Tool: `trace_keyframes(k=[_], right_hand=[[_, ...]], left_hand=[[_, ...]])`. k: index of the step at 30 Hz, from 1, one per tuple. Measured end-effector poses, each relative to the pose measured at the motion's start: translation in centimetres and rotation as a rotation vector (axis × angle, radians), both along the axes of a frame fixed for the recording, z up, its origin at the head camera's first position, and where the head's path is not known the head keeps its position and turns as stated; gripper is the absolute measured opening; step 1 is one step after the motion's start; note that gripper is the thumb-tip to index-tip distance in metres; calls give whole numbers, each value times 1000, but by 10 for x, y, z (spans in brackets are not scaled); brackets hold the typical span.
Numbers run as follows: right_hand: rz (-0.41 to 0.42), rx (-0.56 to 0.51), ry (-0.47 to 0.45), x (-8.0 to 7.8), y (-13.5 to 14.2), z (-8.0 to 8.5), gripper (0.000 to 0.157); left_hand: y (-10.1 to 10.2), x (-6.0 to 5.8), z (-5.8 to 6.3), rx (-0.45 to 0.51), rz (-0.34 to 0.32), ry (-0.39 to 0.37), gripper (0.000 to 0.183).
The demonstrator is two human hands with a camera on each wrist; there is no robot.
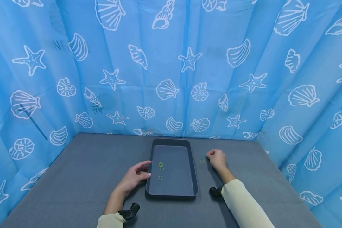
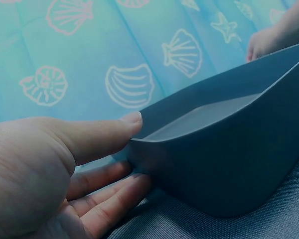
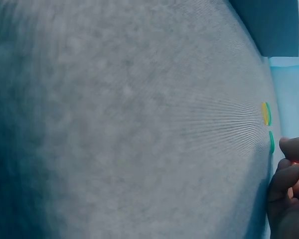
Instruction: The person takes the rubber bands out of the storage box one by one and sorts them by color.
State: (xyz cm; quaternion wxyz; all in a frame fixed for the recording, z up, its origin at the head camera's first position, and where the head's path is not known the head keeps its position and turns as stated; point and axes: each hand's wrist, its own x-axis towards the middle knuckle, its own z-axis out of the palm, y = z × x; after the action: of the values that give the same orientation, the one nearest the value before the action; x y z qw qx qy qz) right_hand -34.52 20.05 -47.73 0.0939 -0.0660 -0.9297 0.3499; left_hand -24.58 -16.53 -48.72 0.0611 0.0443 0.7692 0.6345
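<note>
Rings [image 3: 265,114] lie in the tray [image 1: 176,171] and on the table [image 1: 114,155] to its right, where the right hand [image 1: 217,159], its bent fingers' hold unclear at this angle, would do best nipping one edge while relaxed left hand [image 1: 134,176] fingertips steady the tray.

You have one tray [image 1: 176,171] at lower centre, holding two yellow rings [image 1: 158,178]; its green ones [image 1: 162,167] blur together. To its right, you have one yellow ring [image 1: 202,163] and two green rings [image 3: 272,142].

A grey table [image 1: 82,177] carries a dark tray [image 1: 176,171] and, near it, a yellow ring [image 3: 264,114] and green rings [image 3: 272,142].
</note>
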Motion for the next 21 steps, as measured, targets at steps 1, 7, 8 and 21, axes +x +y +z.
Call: trace_keyframes(k=[1,7,8,21], right_hand=[[1,-9,2,0,0,0,13],[14,-84,19,5,0,3,12],[16,-99,22,6,0,3,12],[46,-208,98,17,-16,20,12]], left_hand=[[0,0,0,0,-1,1,48],[-1,0,-1,3,-8,4,49],[-1,0,-1,4,-8,4,49],[0,-2,-3,15,-8,4,49]])
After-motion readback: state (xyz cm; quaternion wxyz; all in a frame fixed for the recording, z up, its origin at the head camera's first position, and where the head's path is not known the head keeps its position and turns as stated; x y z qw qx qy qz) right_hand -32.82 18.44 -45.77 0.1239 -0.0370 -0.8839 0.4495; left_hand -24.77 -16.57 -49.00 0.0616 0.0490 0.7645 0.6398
